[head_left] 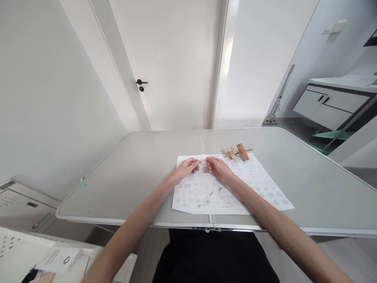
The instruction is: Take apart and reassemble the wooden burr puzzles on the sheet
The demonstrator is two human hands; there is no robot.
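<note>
Hands (218,167) over sheet (190,196), wooden pieces (243,152), cabinet (332,114) seemingly closed

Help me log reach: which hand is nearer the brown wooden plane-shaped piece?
Right. The right hand is left of the plane-shaped piece and nearer the person; the left hand is farther left.

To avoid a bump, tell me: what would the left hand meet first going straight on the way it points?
Probably the right hand: it faces the left hand across a small gap, with the printed sheet beneath. With one view, depth is unclear, so it might slip past.
</note>
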